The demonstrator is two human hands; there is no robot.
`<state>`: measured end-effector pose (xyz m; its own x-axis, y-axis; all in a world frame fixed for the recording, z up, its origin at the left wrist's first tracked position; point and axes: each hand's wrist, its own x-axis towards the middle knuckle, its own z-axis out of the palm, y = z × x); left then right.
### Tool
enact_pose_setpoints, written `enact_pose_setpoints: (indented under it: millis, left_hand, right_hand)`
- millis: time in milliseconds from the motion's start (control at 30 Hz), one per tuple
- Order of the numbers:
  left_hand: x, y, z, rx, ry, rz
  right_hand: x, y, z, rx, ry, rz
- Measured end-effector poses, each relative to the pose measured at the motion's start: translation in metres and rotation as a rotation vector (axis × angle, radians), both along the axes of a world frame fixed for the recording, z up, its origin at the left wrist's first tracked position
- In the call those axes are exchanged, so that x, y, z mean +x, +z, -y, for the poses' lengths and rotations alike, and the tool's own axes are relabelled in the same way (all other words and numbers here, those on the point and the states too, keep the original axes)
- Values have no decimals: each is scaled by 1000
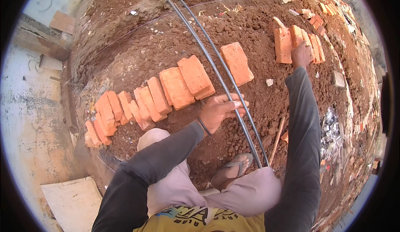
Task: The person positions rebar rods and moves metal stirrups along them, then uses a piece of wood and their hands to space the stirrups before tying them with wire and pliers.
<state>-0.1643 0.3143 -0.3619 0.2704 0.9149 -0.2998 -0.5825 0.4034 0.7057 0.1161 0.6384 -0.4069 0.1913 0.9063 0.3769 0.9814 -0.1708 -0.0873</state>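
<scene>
Orange clay bricks lean in a short row [284, 45] on the brown soil, and from where I stand the right hand [302, 56] rests among them, fingers partly bent over the near ends; I cannot tell whether it has closed round one. The left hand [218, 113] curls around a pair of slim dark metal rods [219, 74], thumb across the nearer one, fingers reaching beyond. A lone brick [236, 63] lies just right of the rods, and a longer, slanting row [158, 94] stretches away to their left.

To my eye, the short row is the weak spot: its bricks prop one another on lumpy ground, so pulling one out carelessly might tip its neighbours onto the fingers. With attention over there, the left grip could slacken, and the rods might swing against the lone brick or drop towards the sandalled foot [233, 169] near their lower ends.
</scene>
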Motion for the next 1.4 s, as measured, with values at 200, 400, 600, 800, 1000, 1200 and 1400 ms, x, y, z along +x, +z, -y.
enact_pose_setpoints:
  millis: [200,400,600,800,1000,1200,1400]
  left_hand:
    - [-1,-1,4,-20,22,-44]
    - [0,1,1,-15,-1,6]
    - [4,-19,-7,10,-17,19]
    - [7,-24,-8,-44,29,84]
    - [12,-14,-12,-18,37,129]
    - [8,-13,-6,-17,41,76]
    - [7,-13,-7,-3,16,66]
  right_hand:
    - [12,10,3,-135,-103,-60]
    - [34,40,58,54,101,-413]
    - [-38,62,143,-188,372,-1605]
    - [-111,43,170,-417,404,-1708]
    - [-137,13,157,-282,428,-728]
    - [-156,38,196,-23,672,-123]
    - [-161,28,197,-17,741,25]
